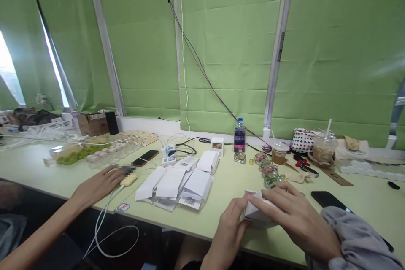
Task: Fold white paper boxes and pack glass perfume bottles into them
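Observation:
Near the table's front edge, my left hand [228, 228] grips the left side of a small white cardboard box [253, 210]. My right hand [292, 215] lies over the top and right of this same box, its fingers on the raised flaps. Much of the box is covered by both hands. To the left lies a cluster of flattened or part-folded white boxes [172, 182], some showing barcodes. Just behind my right hand, several round glass jars [268, 168] with coloured contents stand in a row.
A co-worker's hand [99, 183] touches a phone at the left, near a yellow power bank [128, 180]. Farther back are a power strip [168, 155], a water bottle [239, 137] and drink cups [280, 152]. A black phone [330, 201] lies right. Egg-tray-like packs [104, 152] sit left.

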Available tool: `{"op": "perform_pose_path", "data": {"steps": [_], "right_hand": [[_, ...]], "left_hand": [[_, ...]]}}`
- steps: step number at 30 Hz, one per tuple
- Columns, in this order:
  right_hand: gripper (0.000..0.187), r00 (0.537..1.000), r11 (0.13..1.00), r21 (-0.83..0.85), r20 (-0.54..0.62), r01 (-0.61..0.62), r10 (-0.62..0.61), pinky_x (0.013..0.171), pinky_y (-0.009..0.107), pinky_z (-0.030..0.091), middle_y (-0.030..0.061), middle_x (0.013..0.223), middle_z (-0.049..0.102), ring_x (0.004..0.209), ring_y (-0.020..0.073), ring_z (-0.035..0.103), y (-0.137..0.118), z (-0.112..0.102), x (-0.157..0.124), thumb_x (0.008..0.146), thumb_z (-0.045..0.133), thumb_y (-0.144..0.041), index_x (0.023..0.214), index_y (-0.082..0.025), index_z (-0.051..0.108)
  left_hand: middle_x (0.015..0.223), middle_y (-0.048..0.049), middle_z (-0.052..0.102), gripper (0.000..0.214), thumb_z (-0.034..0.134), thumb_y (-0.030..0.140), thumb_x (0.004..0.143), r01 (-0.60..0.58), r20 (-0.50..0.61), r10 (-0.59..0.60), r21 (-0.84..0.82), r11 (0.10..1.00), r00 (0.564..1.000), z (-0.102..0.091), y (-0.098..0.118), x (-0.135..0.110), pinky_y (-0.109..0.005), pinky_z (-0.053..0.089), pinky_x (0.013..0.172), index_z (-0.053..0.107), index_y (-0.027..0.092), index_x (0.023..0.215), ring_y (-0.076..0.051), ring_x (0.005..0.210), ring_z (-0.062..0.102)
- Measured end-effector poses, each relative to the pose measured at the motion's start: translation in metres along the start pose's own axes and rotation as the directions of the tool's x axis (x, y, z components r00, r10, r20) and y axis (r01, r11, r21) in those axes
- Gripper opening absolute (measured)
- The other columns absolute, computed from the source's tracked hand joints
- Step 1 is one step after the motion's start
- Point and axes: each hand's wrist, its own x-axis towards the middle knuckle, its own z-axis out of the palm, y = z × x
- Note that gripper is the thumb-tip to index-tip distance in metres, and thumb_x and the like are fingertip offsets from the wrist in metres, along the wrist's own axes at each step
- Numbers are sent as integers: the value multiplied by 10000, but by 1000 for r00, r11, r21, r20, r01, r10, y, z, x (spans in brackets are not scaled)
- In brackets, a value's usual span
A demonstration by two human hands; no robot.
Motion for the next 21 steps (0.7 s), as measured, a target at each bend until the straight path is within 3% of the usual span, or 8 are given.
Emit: {"op": "perform_pose_path", "data": {"steps": [4, 11, 21], "right_hand": [[364, 1000, 998, -55, -13, 7, -8, 817, 354, 327, 69, 905, 664, 789, 158, 576, 0, 3, -1, 1024, 250, -154, 1240, -166, 543], [330, 999, 995, -92, -4, 45, -46, 788, 385, 304, 87, 830, 660, 728, 170, 587, -5, -4, 2, 1009, 266, -118, 1037, -131, 594], [366, 999, 995, -95, -19, 25, -27, 810, 381, 304, 69, 848, 652, 763, 163, 558, -12, -4, 6, 1012, 241, -108, 1110, -141, 592]], "left_hand": [[1312, -5, 545, 650, 448, 3, 814, -2, -11, 2, 1, 1000, 1000, 0, -1, 0, -304, 363, 1085, 414, 345, 1366, -159, 1245, 474], [1321, 10, 557, 556, 488, 65, 845, 51, -88, -52, -14, 999, 995, 6, -17, -6, -305, 400, 1067, 443, 338, 1328, -165, 1223, 509], [1281, -28, 562, 537, 436, 19, 855, -56, -42, 58, 54, 997, 997, 5, -18, -5, -310, 431, 1030, 453, 298, 1315, -170, 1199, 517]]}}
